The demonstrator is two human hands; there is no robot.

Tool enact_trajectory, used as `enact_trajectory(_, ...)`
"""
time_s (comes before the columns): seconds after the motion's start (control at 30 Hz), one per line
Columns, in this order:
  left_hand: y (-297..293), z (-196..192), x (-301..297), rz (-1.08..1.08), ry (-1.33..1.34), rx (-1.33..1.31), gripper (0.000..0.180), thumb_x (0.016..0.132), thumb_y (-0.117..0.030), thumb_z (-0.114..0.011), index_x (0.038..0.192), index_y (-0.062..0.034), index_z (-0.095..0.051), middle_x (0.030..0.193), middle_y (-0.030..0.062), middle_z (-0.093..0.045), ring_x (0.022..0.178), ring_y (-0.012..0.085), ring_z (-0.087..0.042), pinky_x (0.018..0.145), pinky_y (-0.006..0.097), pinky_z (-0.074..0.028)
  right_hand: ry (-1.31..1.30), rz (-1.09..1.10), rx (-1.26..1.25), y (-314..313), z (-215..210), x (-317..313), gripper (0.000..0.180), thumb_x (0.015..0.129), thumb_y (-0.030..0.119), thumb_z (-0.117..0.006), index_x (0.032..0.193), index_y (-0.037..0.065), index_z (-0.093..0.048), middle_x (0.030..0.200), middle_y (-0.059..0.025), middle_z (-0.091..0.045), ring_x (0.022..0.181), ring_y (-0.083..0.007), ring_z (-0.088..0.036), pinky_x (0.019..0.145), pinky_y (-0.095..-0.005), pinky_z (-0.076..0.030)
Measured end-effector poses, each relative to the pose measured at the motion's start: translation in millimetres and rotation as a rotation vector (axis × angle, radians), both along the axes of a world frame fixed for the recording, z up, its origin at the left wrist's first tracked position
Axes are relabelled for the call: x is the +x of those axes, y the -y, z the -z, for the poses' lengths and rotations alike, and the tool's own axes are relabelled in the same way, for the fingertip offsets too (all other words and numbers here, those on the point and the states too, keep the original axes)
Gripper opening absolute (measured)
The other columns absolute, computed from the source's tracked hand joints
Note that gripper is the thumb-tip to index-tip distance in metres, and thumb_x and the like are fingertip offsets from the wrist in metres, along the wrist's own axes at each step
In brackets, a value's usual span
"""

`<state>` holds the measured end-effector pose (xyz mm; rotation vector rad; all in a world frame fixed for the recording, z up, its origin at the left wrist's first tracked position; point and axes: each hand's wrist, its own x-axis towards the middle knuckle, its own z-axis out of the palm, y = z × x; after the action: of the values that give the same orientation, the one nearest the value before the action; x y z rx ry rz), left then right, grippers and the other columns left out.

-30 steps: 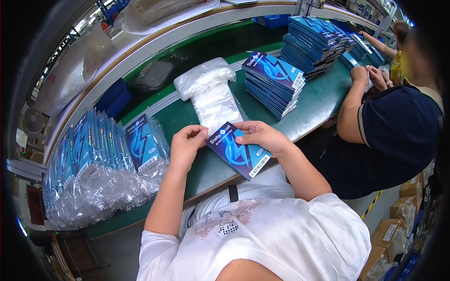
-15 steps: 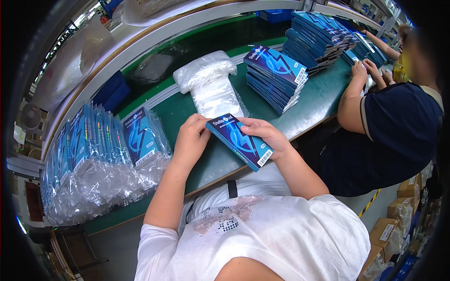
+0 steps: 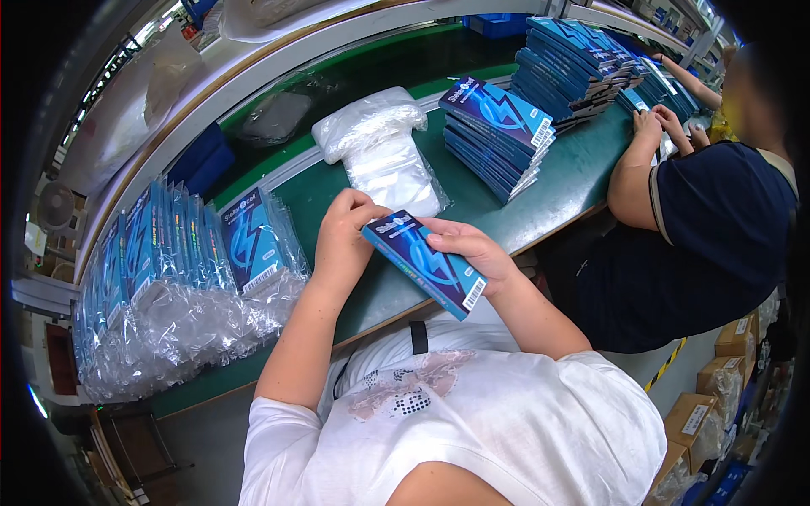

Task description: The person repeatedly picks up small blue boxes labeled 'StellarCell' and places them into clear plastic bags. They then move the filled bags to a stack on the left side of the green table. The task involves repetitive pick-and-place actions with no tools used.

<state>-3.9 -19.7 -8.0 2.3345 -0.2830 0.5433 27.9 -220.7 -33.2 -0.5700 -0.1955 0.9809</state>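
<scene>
You are holding the blue box above the near edge of the green bench. Your right hand is pinching it, thumb pressing its face. Your left hand is curling at its upper corner; whether those fingers are pinching, I cannot tell. Clear plastic bags are lying just beyond.

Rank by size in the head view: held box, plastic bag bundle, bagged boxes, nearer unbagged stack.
1. Bagged boxes
2. Plastic bag bundle, nearer unbagged stack: too alike to rank
3. Held box
</scene>
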Motion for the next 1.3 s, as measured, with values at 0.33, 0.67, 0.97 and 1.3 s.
enact_trajectory(0.33, -4, 2, -2, -0.188, -0.523, -0.985, 0.007, 0.084, -0.003, -0.064, 0.088, 0.0020, -0.065, 0.086, 0.0063, -0.065, 0.076, 0.0126, -0.063, 0.066, 0.023, -0.050, 0.095, 0.052, -0.200, 0, -6, 6, 0.052, 0.084, 0.007, -0.063, 0.128, -0.010, -0.041, 0.100, -0.0141, -0.065, 0.077, -0.0159, -0.068, 0.069, -0.0261, -0.057)
enact_trajectory(0.67, -18, -3, -16, -0.082, -0.443, -0.337, 0.021, 0.081, 0.002, -0.058, 0.102, 0.0015, -0.063, 0.082, 0.0043, -0.062, 0.074, 0.0094, -0.059, 0.068, 0.023, -0.048, 0.328, 0.340, -0.374, -9, 4, 0, 0.054, 0.084, 0.002, -0.061, 0.129, -0.014, -0.037, 0.111, -0.0175, -0.060, 0.091, -0.0157, -0.061, 0.081, -0.0255, -0.049)
enact_trajectory(0.97, 13, -13, -31, -0.100, -0.586, -0.928, 0.045, 0.086, -0.014, -0.066, 0.122, 0.0035, -0.045, 0.099, 0.0083, -0.061, 0.085, 0.0119, -0.060, 0.073, 0.024, -0.049, 0.328, 0.586, -0.419, -23, -1, -18, 0.017, 0.080, 0.014, -0.072, 0.079, 0.001, -0.062, 0.071, -0.0025, -0.062, 0.061, -0.0039, -0.053, 0.054, -0.0191, -0.041)
enact_trajectory(1.3, 4, -19, -37, -0.035, -0.427, -1.474, 0.028, 0.091, -0.003, -0.051, 0.118, 0.0037, -0.049, 0.111, 0.0122, -0.059, 0.101, 0.0203, -0.060, 0.087, 0.035, -0.050, 1.096, 0.272, -0.698, -11, -46, -20, 0.088, 0.065, 0.017, -0.082, 0.140, 0.008, -0.038, 0.096, -0.0076, -0.058, 0.072, -0.0087, -0.050, 0.061, -0.0216, -0.041)
